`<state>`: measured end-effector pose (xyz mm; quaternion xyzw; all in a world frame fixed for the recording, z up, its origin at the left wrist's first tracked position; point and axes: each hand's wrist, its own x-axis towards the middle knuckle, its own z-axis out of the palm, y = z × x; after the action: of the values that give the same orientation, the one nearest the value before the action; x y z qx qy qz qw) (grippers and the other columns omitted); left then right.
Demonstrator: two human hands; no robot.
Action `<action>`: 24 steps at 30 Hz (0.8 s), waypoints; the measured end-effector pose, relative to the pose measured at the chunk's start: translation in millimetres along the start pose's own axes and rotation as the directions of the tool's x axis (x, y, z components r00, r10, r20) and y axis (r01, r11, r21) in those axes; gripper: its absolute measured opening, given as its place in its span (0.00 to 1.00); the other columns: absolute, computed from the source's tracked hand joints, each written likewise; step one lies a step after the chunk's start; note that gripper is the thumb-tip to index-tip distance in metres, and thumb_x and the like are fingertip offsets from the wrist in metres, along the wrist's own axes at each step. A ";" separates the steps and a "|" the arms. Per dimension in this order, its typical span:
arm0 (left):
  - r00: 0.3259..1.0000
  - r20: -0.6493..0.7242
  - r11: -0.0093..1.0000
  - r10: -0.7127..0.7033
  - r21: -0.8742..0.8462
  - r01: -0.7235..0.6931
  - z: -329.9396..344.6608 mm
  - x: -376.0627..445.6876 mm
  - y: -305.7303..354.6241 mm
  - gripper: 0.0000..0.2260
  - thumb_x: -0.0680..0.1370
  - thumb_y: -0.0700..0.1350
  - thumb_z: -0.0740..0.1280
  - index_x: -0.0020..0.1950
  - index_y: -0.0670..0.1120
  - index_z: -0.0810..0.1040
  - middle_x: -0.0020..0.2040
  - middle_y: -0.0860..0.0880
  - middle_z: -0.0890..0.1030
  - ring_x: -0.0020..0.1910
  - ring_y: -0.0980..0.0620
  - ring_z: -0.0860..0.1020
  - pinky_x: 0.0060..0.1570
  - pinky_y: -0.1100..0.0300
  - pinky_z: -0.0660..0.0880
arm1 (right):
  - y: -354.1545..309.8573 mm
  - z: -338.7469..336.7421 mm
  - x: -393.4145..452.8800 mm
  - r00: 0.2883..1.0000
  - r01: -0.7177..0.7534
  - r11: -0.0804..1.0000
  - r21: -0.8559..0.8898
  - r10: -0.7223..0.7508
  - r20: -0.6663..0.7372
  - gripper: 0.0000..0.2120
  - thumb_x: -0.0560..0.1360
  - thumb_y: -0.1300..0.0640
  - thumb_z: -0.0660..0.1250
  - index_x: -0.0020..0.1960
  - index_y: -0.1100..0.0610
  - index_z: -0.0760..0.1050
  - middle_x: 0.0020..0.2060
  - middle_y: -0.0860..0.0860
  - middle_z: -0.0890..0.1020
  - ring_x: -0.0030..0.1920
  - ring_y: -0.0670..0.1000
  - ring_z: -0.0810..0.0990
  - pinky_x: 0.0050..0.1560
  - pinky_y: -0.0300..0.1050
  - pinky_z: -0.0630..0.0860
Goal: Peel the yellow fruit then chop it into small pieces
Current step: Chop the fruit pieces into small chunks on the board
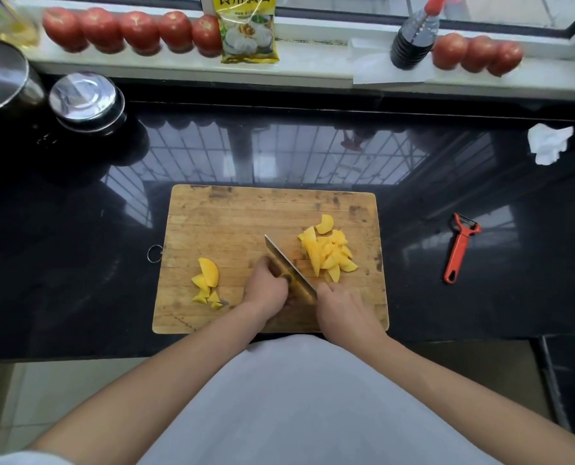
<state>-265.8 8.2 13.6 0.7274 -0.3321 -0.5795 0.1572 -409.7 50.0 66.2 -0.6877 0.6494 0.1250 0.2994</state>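
Bare board (232, 213) lies open behind the knife (287, 266); fruit piles (328, 253) flank it. Bare desk (78, 263) lies left; a peeler (458, 251) sits right.

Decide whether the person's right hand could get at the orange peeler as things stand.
Probably yes, once it lets go: the right hand grips the knife, while the orange peeler lies alone on the counter on that side, with nothing between them.

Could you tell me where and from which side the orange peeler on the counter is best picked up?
Grip the peeler by its long straight handle, mid-length, coming from above. It lies flat on the counter, blade head at the far end, with nothing near it.
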 end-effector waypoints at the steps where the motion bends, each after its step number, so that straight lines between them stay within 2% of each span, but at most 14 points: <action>1: 1.000 0.005 1.000 0.005 -0.011 -0.005 -0.2 -0.3 0.4 0.06 0.82 0.40 0.65 0.57 0.50 0.73 0.52 0.45 0.83 0.39 0.43 0.87 0.37 0.51 0.85 | -2.9 0.1 4.2 1.000 0.005 1.000 -0.002 -0.005 -0.009 0.05 0.84 0.59 0.56 0.51 0.51 0.66 0.47 0.49 0.73 0.45 0.53 0.74 0.43 0.51 0.74; 3: 1.000 0.012 1.000 0.001 -0.031 -0.001 -0.3 -1.2 0.7 0.06 0.82 0.39 0.65 0.57 0.48 0.73 0.52 0.44 0.82 0.40 0.43 0.87 0.38 0.50 0.85 | -8.7 0.8 13.2 0.998 0.022 1.000 0.004 -0.021 -0.061 0.05 0.85 0.59 0.55 0.52 0.52 0.68 0.49 0.51 0.76 0.46 0.56 0.77 0.43 0.54 0.76; 6: 1.000 0.018 0.998 -0.025 -0.053 0.026 -0.9 -1.9 -0.5 0.03 0.83 0.41 0.65 0.56 0.46 0.72 0.48 0.39 0.84 0.41 0.40 0.87 0.40 0.47 0.86 | -8.1 0.6 21.1 0.993 0.014 0.999 0.044 -0.009 -0.114 0.06 0.85 0.58 0.55 0.50 0.51 0.66 0.50 0.52 0.76 0.46 0.57 0.76 0.42 0.53 0.72; 10: 0.998 0.043 0.997 -0.039 -0.072 0.042 -2.7 -1.0 -0.6 0.05 0.83 0.41 0.65 0.58 0.45 0.70 0.48 0.37 0.84 0.43 0.38 0.87 0.43 0.45 0.86 | 4.8 -4.8 10.8 0.979 -0.039 0.996 0.084 0.054 -0.194 0.06 0.84 0.55 0.57 0.51 0.53 0.71 0.47 0.51 0.78 0.43 0.55 0.77 0.43 0.55 0.78; 13: 0.999 0.034 0.997 -0.040 -0.065 0.042 -2.7 0.5 0.6 0.03 0.84 0.41 0.64 0.55 0.45 0.70 0.47 0.36 0.84 0.42 0.38 0.87 0.40 0.46 0.86 | 4.2 -6.9 -1.7 0.987 -0.014 0.996 0.088 0.028 -0.158 0.06 0.85 0.54 0.58 0.51 0.52 0.71 0.45 0.49 0.77 0.42 0.52 0.77 0.44 0.54 0.80; 16: 0.999 0.019 0.999 -0.034 -0.041 0.034 -3.1 0.0 1.4 0.03 0.84 0.41 0.63 0.55 0.45 0.70 0.44 0.37 0.85 0.41 0.38 0.87 0.40 0.46 0.86 | -1.3 -8.0 -5.4 0.993 0.022 0.997 0.073 -0.013 -0.118 0.05 0.85 0.54 0.58 0.52 0.51 0.71 0.47 0.49 0.78 0.44 0.51 0.77 0.46 0.51 0.79; 20: 0.999 0.016 0.998 -0.040 -0.046 0.041 -1.1 0.1 0.7 0.03 0.83 0.41 0.64 0.53 0.46 0.70 0.44 0.37 0.85 0.42 0.37 0.87 0.40 0.45 0.86 | -3.9 -8.0 -6.2 0.996 0.020 0.999 0.043 -0.016 -0.092 0.05 0.85 0.55 0.57 0.52 0.52 0.71 0.48 0.50 0.78 0.45 0.53 0.77 0.46 0.51 0.78; 24: 1.000 0.008 0.999 -0.028 -0.032 0.028 -2.3 1.7 0.4 0.04 0.83 0.41 0.65 0.52 0.46 0.70 0.43 0.38 0.85 0.40 0.38 0.87 0.40 0.43 0.86 | -6.1 -8.7 -6.9 0.998 0.017 1.000 0.022 -0.016 -0.058 0.06 0.84 0.57 0.56 0.49 0.51 0.67 0.45 0.49 0.73 0.42 0.52 0.73 0.40 0.48 0.70</action>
<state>-263.6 6.4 13.3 0.7271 -0.3131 -0.5898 0.1596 -406.6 50.5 78.4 -0.6929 0.6536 0.0954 0.2891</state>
